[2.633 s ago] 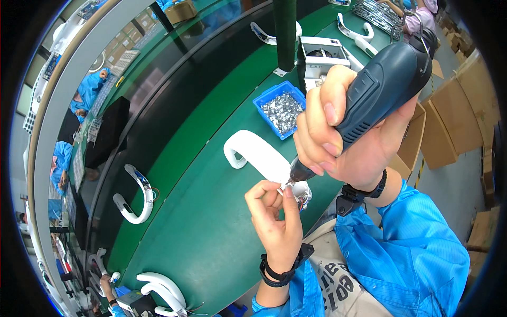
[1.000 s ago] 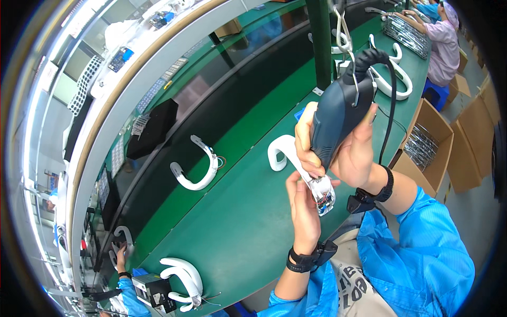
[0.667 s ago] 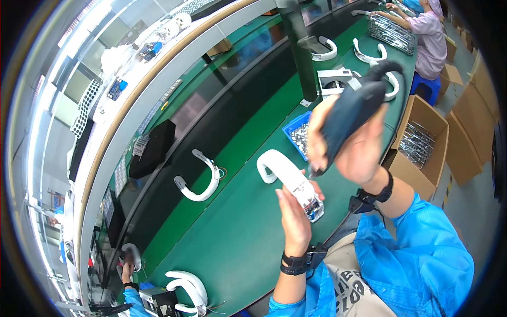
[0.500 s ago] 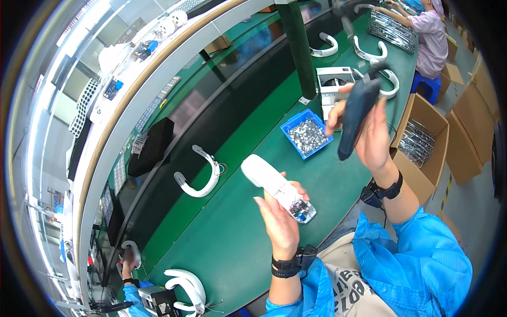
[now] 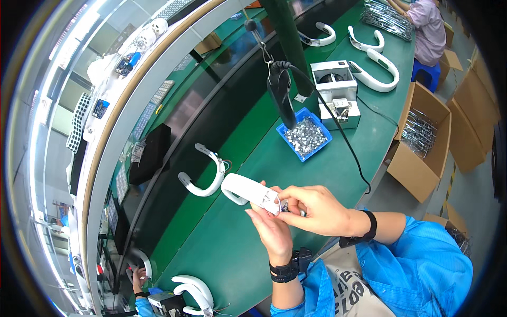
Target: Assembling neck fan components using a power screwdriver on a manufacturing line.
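Just below the frame's centre, both hands meet over the green bench. Left hand comes up from six o'clock and is closed around the end of a white curved housing, which reaches out toward ten o'clock above the bench. Right hand comes in from four o'clock, its fingertips pinched on that same end — what lies between them is too small to tell. At one o'clock from the hands a black electric screwdriver hangs on its cord, tip over a blue tray of screws. Beside the tray at two o'clock stands a white box-shaped device. Another white curved housing lies at nine o'clock — on the dark conveyor belt.
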A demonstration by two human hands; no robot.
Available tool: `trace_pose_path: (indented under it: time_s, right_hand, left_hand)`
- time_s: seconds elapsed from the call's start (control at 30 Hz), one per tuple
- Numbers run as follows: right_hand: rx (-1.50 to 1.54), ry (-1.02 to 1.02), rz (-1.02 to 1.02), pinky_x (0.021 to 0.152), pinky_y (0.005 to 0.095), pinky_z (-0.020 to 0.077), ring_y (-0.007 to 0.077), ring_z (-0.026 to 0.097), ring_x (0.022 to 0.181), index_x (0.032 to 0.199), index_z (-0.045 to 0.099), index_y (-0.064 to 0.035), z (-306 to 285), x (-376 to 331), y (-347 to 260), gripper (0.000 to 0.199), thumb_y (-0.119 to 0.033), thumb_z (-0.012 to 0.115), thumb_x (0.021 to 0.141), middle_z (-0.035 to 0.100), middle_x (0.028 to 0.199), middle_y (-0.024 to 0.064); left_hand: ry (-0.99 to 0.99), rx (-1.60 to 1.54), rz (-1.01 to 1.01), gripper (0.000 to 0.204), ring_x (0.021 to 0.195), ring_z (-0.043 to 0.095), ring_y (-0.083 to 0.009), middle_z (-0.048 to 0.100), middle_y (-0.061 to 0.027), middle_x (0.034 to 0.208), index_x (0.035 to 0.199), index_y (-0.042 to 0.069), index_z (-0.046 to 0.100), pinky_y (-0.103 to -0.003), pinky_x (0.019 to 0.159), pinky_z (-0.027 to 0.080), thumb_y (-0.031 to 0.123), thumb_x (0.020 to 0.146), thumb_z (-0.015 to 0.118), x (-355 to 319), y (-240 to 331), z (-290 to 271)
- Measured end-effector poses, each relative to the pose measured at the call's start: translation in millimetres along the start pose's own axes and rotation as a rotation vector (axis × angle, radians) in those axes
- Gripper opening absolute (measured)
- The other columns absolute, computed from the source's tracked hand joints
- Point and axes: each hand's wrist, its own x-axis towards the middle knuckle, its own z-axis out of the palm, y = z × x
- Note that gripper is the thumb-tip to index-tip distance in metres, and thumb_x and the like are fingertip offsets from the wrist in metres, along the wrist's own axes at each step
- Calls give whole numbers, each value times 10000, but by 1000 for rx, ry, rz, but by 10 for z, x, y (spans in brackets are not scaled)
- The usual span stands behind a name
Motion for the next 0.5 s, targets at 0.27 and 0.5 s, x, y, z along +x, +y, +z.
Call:
trace_pose_path:
  time_s: [0.27, 0.5]
  right_hand:
    - [706, -120, 277, 635, 261, 510, 82, 660, 749, 1041, 693, 21, 160, -26, -61, 177, -151, 660, 1067, 707, 832, 21]
    - [-153, 154, -209, 594, 346, 503, 242, 661, 657, 944, 690, 15, 259, -30, -48, 131, -102, 739, 979, 676, 777, 131]
  left_hand:
    - [-29, 67, -9, 525, 1056, 621, -164, 634, -116, 1199, 1538, 16, 412, -325, 923, 512, 407, 1189, 373, -98, 98, -187]
    - [-73, 113, 36, 400, 973, 615, -128, 647, -102, 1105, 1485, 3, 445, -299, 888, 499, 259, 1176, 451, -8, 70, -179]
